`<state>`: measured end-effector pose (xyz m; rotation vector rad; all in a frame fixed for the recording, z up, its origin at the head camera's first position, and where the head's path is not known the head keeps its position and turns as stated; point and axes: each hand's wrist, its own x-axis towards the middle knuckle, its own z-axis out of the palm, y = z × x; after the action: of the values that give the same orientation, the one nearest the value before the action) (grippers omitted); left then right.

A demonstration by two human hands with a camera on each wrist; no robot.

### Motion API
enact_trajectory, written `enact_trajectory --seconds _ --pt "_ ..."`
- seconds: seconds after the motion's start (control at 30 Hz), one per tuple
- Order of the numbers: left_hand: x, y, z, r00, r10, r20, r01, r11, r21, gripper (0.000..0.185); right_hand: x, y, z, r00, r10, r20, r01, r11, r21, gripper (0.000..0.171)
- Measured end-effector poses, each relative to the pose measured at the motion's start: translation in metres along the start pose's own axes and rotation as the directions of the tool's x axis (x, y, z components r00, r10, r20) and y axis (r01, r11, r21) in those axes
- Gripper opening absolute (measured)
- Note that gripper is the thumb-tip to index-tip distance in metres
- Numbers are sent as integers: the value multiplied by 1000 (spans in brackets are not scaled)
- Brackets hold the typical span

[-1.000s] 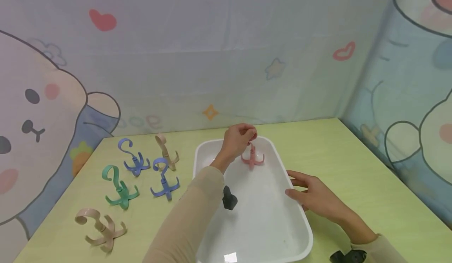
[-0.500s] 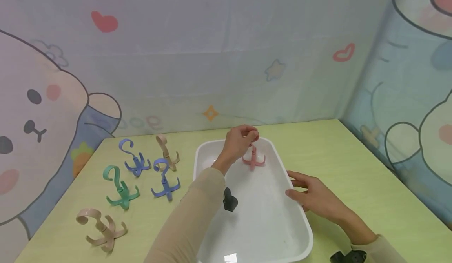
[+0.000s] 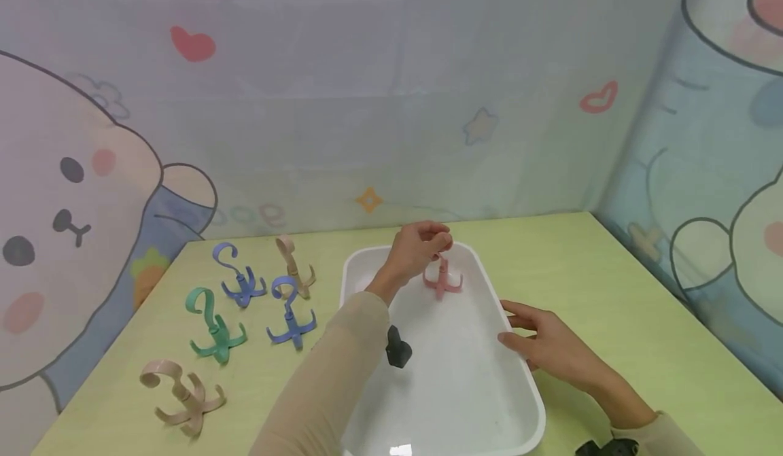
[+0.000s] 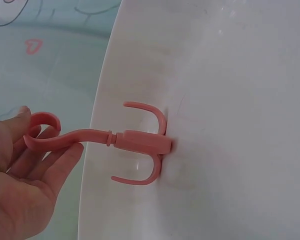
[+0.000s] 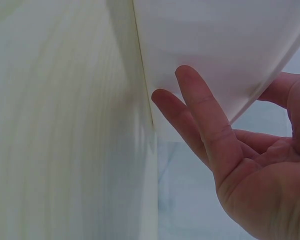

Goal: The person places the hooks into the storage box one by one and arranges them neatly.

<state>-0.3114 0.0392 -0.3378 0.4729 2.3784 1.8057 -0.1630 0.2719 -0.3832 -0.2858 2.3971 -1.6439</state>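
Note:
My left hand (image 3: pixel 417 249) holds a pink four-armed rotating hook (image 3: pixel 442 281) by its curled top, over the far end of a white tray (image 3: pixel 453 388). In the left wrist view, the fingers and thumb (image 4: pixel 21 112) are around the curl of the hook, and its prongs are down against the tray's inside. My right hand (image 3: pixel 553 347) is at the tray's right side. In the right wrist view its thumb is over the rim (image 5: pixel 260 95), with fingers (image 5: pixel 202 105) against the outer wall.
Left of the tray stand several similar hooks: a green one (image 3: pixel 219 339), two blue ones (image 3: pixel 243 286), and two beige ones (image 3: pixel 192 405). They stand on the light green table (image 3: pixel 636 293). A printed cloth (image 3: pixel 330 136) hangs behind.
The whole head view has shifted slightly right and down. Both hands, the pink hook and the tray keep nearly the same places relative to each other.

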Motion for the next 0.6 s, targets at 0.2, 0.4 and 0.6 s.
enact_trajectory --seconds 0.2,0.4,0.6 --pt "-2 -4 -2 1000 -4 14 4 1000 4 31 0 2 2 1000 9 -4 -9 1000 2 71" --pt "-4 -3 -10 1000 -3 27 2 999 45 39 0 1 3 1000 7 -5 -7 1000 1 70" --pt "-7 5 -24 999 -3 34 0 996 86 44 0 -1 1 1000 12 -14 -12 1000 -1 71"
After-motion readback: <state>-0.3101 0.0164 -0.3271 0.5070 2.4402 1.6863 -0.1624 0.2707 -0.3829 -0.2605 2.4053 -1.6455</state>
